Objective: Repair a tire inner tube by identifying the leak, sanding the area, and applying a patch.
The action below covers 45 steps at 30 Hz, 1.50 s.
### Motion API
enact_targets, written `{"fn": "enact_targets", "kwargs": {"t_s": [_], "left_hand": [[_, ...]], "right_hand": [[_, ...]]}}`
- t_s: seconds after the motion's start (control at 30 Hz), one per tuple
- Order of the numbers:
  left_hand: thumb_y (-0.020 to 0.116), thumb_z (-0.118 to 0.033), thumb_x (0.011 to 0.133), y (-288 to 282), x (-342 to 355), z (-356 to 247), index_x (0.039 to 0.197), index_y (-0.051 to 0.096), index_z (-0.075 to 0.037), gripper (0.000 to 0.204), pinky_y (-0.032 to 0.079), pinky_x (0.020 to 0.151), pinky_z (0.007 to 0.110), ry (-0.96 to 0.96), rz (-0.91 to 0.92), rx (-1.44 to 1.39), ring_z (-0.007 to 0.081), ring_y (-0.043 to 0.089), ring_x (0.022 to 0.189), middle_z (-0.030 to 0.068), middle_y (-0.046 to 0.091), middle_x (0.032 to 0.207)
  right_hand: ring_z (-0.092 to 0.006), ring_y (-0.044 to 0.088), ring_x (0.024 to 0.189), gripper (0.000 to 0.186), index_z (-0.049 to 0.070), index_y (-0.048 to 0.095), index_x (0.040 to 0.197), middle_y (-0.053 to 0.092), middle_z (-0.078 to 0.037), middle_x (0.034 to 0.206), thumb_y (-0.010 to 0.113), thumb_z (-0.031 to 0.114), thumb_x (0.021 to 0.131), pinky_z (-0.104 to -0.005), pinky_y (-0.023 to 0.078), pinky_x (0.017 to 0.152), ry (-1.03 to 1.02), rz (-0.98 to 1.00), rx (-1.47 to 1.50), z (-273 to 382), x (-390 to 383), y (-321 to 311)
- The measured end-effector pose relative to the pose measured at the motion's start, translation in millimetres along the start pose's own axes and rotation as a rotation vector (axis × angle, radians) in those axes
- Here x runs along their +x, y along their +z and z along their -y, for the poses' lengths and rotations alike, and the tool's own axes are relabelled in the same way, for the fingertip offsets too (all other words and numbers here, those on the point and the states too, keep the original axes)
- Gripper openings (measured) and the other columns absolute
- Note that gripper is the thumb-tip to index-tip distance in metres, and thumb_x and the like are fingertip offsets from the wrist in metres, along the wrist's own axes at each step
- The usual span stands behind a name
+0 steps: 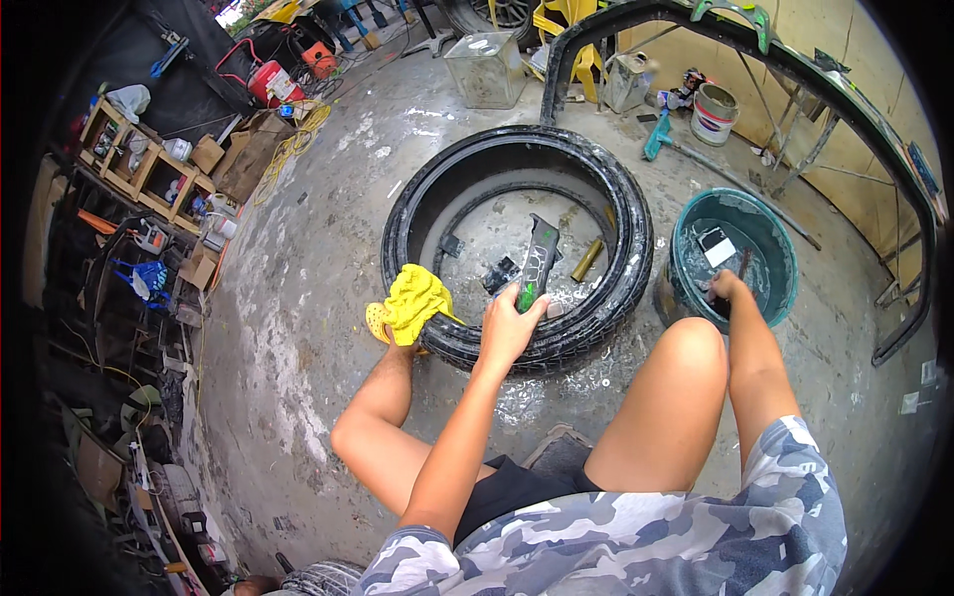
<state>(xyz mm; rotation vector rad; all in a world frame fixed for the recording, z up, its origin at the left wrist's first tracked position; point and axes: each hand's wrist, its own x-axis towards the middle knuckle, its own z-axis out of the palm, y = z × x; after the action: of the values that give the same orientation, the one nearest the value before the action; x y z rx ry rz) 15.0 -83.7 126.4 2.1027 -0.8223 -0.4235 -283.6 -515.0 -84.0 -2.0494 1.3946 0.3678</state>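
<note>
My left hand [511,326] is closed round the near end of a long black hand-sized block with green marks [540,260], held over the opening of a tire [405,204] lying flat on the floor. Inside the tire ring lie a brass-coloured cylinder [587,260] and small dark pieces [501,275]. My right hand [727,286] reaches down into a green bucket [680,283] of cloudy water, its fingers curled on something dark that I cannot make out. A flat black-and-white piece [715,246] shows in the bucket. A yellow cloth [417,301] hangs over the tire's left edge, against my knee.
A black curved car-body frame [558,74] stands at the right, beside a paint pail [714,114] and a blue-headed pole [735,184]. A square metal can [485,72] is beyond the tire. Wooden shelves [144,179] and clutter line the left; a yellow cable [298,139] lies on the floor.
</note>
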Motion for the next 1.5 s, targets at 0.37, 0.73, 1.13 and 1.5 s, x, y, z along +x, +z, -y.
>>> {"fn": "enact_targets", "kwargs": {"t_s": [0.37,0.73,1.13,1.5], "left_hand": [[0.071,-0.029,0.085,4,48,36,0.088,0.069,-0.001,0.028,0.052,0.059,0.032,-0.019,-0.092,0.065,0.0169,0.07,0.062,0.0095,0.069,0.069],[0.071,-0.026,0.087,-6,27,9,0.084,0.067,0.0,0.026,0.051,0.054,0.031,-0.047,-0.023,-0.112,0.0154,0.069,0.061,0.0074,0.068,0.067],[0.067,-0.014,0.09,-18,11,16,0.084,0.06,0.0,0.017,0.05,0.049,0.028,-0.055,-0.053,-0.502,0.0135,0.063,0.052,0.0066,0.065,0.064],[0.064,-0.005,0.091,-27,-20,15,0.083,0.057,0.0,0.012,0.048,0.046,0.025,-0.035,-0.089,-0.716,0.0092,0.055,0.05,0.003,0.059,0.066]], "right_hand": [[-0.0224,0.069,0.088,0.035,0.004,0.072,0.104,0.073,-0.011,0.094,0.071,0.005,0.068,-0.0379,0.055,0.08,-0.938,0.011,-0.07,329,-176,-118],[-0.0247,0.066,0.097,0.018,0.01,0.065,0.1,0.07,-0.008,0.096,0.061,0.013,0.083,-0.0455,0.05,0.079,-0.936,-0.644,-0.469,381,-205,-12],[-0.0305,0.07,0.067,0.077,0.039,0.013,0.154,0.07,-0.013,0.079,0.056,0.029,0.091,-0.0429,0.055,0.06,-1.071,-0.405,-0.554,364,-268,41],[-0.0349,0.07,0.084,0.099,0.037,0.003,0.154,0.07,-0.019,0.096,0.065,0.009,0.082,-0.0465,0.056,0.071,-0.832,-0.13,-0.456,379,-240,20]]}}
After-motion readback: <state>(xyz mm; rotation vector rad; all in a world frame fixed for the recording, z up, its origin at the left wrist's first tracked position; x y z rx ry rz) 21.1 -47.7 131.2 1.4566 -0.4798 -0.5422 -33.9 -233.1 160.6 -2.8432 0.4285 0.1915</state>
